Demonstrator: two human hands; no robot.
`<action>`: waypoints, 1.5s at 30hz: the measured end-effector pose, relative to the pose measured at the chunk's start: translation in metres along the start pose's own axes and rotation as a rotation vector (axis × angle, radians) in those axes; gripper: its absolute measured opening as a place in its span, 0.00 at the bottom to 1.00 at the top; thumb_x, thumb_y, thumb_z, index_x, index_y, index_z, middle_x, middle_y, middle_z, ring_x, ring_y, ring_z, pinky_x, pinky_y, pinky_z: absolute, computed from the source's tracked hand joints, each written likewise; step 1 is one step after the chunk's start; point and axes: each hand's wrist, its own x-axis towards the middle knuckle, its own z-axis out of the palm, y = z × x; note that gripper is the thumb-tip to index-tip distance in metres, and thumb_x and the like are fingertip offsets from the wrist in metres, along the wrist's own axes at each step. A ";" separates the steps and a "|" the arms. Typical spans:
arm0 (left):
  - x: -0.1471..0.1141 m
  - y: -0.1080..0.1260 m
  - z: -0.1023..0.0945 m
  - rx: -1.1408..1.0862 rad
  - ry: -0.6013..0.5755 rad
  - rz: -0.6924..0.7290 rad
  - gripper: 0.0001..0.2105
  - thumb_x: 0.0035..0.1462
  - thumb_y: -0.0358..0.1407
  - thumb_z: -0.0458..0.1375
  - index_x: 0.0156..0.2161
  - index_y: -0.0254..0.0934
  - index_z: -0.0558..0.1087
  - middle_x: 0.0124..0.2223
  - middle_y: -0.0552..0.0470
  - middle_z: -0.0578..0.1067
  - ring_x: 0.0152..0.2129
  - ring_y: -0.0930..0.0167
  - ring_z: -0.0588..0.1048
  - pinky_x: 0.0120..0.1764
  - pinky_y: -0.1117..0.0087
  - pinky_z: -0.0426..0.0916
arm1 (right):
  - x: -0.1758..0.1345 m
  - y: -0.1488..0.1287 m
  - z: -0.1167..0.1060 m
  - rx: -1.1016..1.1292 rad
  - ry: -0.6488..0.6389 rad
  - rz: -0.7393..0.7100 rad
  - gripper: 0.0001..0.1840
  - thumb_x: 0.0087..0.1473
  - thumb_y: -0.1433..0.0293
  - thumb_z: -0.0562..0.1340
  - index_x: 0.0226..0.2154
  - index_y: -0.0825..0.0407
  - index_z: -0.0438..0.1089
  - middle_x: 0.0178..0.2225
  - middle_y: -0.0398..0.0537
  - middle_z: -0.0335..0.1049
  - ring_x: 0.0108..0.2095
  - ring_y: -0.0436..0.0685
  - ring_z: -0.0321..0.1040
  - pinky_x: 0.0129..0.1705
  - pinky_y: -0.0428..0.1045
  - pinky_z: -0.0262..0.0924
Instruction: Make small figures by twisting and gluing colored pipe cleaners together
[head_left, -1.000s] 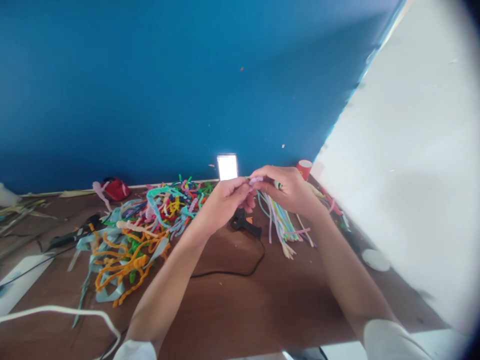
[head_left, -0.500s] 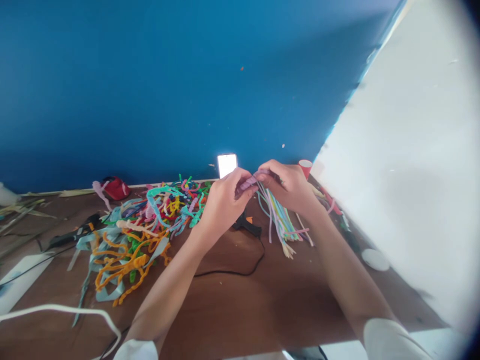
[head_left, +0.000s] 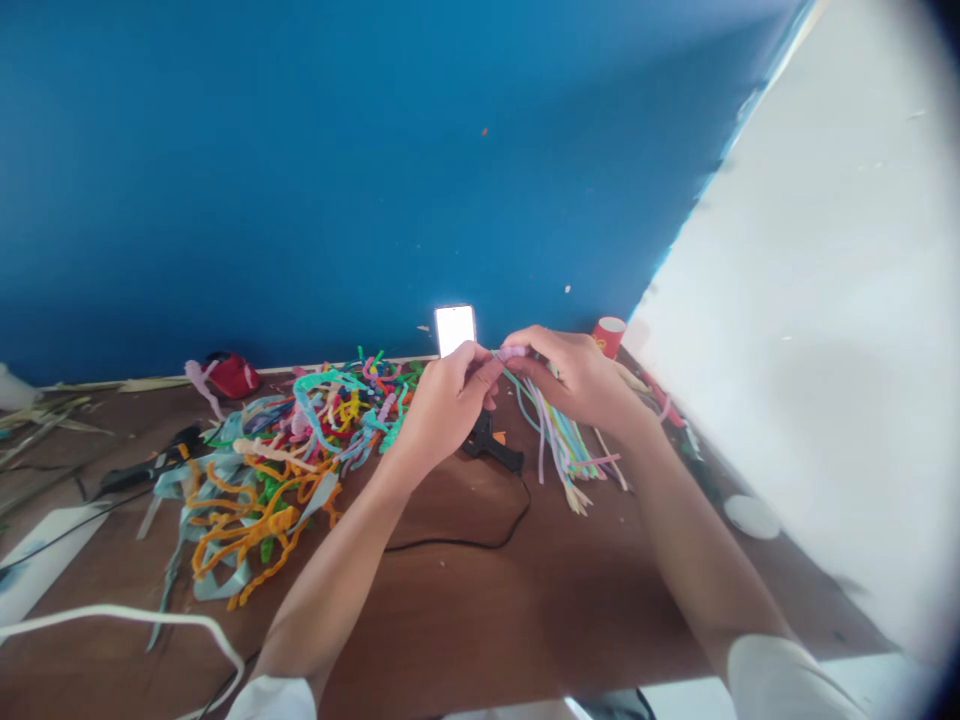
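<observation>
A: How far have you got with the lilac fuzzy piece [head_left: 514, 352]? You have it up near the middle of the frame, just right of the lit phone [head_left: 455, 328].

B: Part of it looks thick and rounded, so you seem to have some shaping done. It is between your fingers and not set down, so I judge your work on it unfinished. How much is left for you, I cannot tell; your fingers hide too much.

A: And your left hand [head_left: 451, 395]?

B: You have its thumb and forefinger drawn together, apparently pinching the piece's thin left end. Your right hand [head_left: 581, 375] grips the thicker part between thumb and fingers, its palm arched and loose.

A: What do you have around them?

B: Below your right hand, right of centre, lies a bundle of pastel strips [head_left: 562, 440]. A black glue gun [head_left: 495, 450] lies near the centre, held by neither hand, and you have a colourful heap of fuzzy stems [head_left: 281, 525] at lower left.
</observation>
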 end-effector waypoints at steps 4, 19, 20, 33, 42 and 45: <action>0.002 -0.003 -0.002 -0.253 -0.109 -0.076 0.14 0.63 0.44 0.55 0.31 0.35 0.67 0.26 0.56 0.69 0.21 0.77 0.71 0.27 0.74 0.64 | -0.001 -0.002 0.002 -0.078 -0.008 -0.003 0.11 0.67 0.68 0.52 0.42 0.50 0.69 0.37 0.47 0.76 0.33 0.52 0.69 0.35 0.47 0.56; 0.002 -0.005 -0.004 -0.768 -0.386 -0.341 0.15 0.61 0.46 0.57 0.32 0.36 0.63 0.26 0.57 0.62 0.19 0.79 0.66 0.20 0.76 0.56 | -0.004 -0.003 0.003 -0.341 -0.049 -0.126 0.13 0.63 0.77 0.50 0.43 0.51 0.66 0.36 0.49 0.74 0.35 0.54 0.68 0.33 0.47 0.54; 0.002 -0.004 -0.004 -0.772 -0.392 -0.343 0.15 0.61 0.47 0.58 0.32 0.37 0.63 0.26 0.57 0.62 0.19 0.79 0.66 0.20 0.75 0.56 | -0.003 -0.003 0.003 -0.346 -0.038 -0.139 0.13 0.63 0.77 0.49 0.43 0.51 0.66 0.35 0.49 0.74 0.34 0.54 0.67 0.34 0.47 0.53; 0.000 -0.005 0.000 0.391 0.212 0.269 0.06 0.63 0.37 0.57 0.44 0.38 0.69 0.38 0.52 0.76 0.30 0.73 0.73 0.32 0.72 0.62 | -0.002 -0.001 0.003 -0.152 0.058 0.127 0.10 0.65 0.65 0.53 0.41 0.51 0.67 0.25 0.42 0.68 0.23 0.51 0.61 0.28 0.48 0.47; -0.001 -0.015 0.006 0.813 0.364 0.525 0.10 0.69 0.37 0.49 0.46 0.37 0.71 0.39 0.50 0.79 0.33 0.72 0.76 0.32 0.70 0.59 | 0.000 -0.011 -0.003 0.342 0.018 0.323 0.16 0.63 0.57 0.57 0.31 0.51 0.67 0.22 0.41 0.67 0.23 0.49 0.62 0.26 0.48 0.50; -0.001 -0.013 0.006 0.714 0.318 0.431 0.11 0.69 0.37 0.48 0.44 0.38 0.72 0.39 0.49 0.79 0.32 0.72 0.75 0.32 0.70 0.58 | 0.000 -0.011 -0.003 0.224 0.001 0.296 0.14 0.64 0.59 0.56 0.34 0.50 0.67 0.23 0.41 0.67 0.22 0.49 0.60 0.26 0.48 0.48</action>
